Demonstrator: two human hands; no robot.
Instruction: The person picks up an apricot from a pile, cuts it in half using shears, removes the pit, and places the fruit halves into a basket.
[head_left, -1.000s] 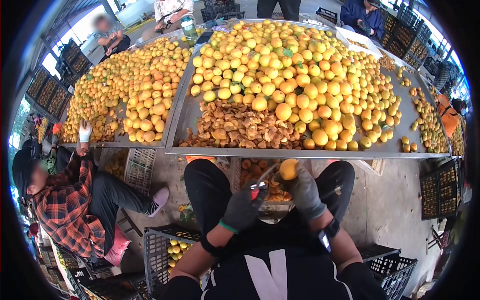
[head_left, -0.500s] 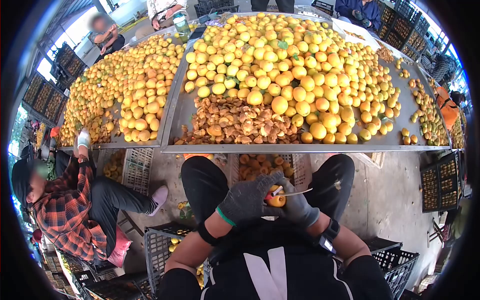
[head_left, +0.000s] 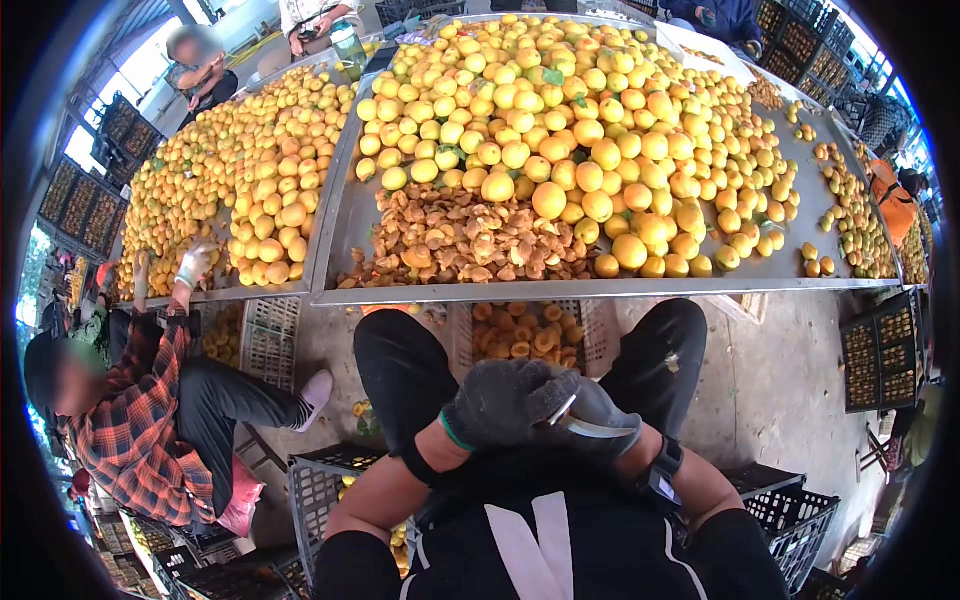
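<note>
My left hand (head_left: 495,405), in a dark grey knitted glove with a green cuff, is closed and pressed against the right one above my lap. What its fingers hold is hidden. My right hand (head_left: 592,400), also gloved in grey, is closed on a small knife (head_left: 606,431). Its thin curved blade sticks out to the right, across the glove. No fruit shows between the gloves. Just beyond the hands, between my knees, a crate holds halved apricots (head_left: 530,335).
A metal table (head_left: 600,291) ahead bears heaped whole apricots (head_left: 550,130) and a brown pile of scraps (head_left: 470,240). A person in a plaid shirt (head_left: 140,430) sits left, reaching to a neighbouring table. Black crates (head_left: 330,490) flank me, with another (head_left: 790,515) at right.
The apricot that showed between my gloves is now out of sight. My hands have turned, and the knife blade has swung from pointing up-right to lying lower along the right glove.
</note>
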